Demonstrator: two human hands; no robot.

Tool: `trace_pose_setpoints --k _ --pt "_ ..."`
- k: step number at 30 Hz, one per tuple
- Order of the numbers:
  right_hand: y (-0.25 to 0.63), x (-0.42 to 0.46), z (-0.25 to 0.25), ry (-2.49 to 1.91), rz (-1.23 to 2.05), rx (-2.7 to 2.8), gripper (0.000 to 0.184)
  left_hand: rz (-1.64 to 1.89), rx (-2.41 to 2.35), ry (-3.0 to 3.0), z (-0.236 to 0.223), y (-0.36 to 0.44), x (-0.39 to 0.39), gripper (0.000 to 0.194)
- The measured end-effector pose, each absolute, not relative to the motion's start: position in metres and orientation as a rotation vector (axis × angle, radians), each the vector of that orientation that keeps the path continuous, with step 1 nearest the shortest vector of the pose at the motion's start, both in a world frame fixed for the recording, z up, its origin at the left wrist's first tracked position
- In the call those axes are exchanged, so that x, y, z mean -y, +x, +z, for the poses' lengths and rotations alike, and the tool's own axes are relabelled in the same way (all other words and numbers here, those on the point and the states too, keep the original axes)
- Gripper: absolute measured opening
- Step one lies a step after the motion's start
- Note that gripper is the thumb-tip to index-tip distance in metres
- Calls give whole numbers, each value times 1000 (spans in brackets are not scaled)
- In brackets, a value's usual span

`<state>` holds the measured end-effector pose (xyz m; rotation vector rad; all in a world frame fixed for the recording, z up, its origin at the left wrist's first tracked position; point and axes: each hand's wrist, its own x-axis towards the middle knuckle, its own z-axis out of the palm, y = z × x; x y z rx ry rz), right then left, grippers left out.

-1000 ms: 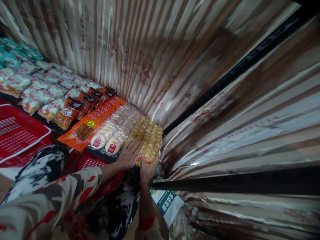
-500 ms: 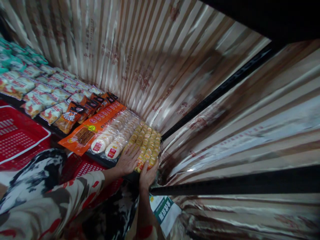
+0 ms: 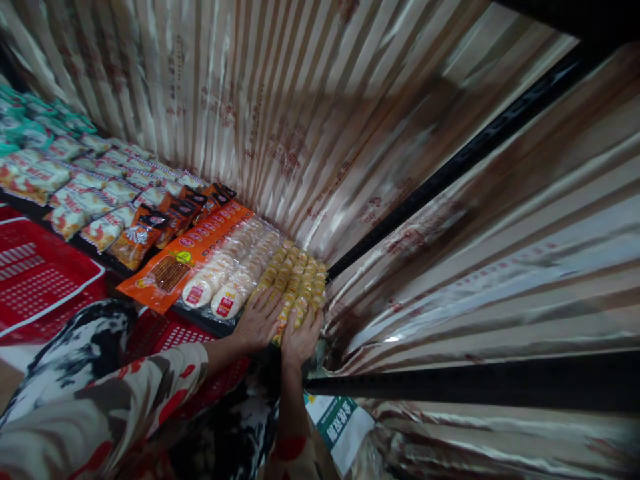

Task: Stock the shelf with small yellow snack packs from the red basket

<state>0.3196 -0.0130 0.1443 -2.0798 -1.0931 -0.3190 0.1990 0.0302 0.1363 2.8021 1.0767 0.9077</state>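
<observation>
Rows of small yellow-wrapped snacks (image 3: 295, 277) lie packed together at the right end of a dark shelf (image 3: 205, 322). My left hand (image 3: 257, 323) rests flat on their near left part, fingers stretched out. On the near right part lies my right hand (image 3: 301, 337), its fingers spread over the wrappers and pointing away from me. Neither hand is closed round anything. Just left of the yellow rows are two rows of white round cakes or crackers in clear wrap (image 3: 225, 300). An orange packet with brown sticks (image 3: 173, 270) sits beside those.
Orange-black bags (image 3: 137, 237), white bags (image 3: 75, 193) and green bags (image 3: 30, 120) fill the shelf leftward. Red baskets (image 3: 45, 267) stand below. Pleated fabric (image 3: 285, 87) hangs behind, with a black metal post (image 3: 450, 167) and bar (image 3: 475, 377) at right.
My right hand has moved from the near edge of the yellow snacks up onto their top, its fingers now laid over them. My left hand stays about where it was.
</observation>
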Motion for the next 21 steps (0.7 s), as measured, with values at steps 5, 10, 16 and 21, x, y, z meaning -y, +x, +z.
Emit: trace_pose_setpoints --k 5,10,16,21 --pt "316 12 140 -2067 -348 1057 55 893 -1082 2801 135 199 -31 49" --pt "317 12 141 -2074 -330 1042 55 913 -1073 2815 134 199 -30 49" --pt "325 22 149 -2063 -190 1050 63 904 -1095 2833 135 199 -29 50" --pt "319 32 146 -2061 -287 1093 63 921 -1097 2830 134 199 -28 51"
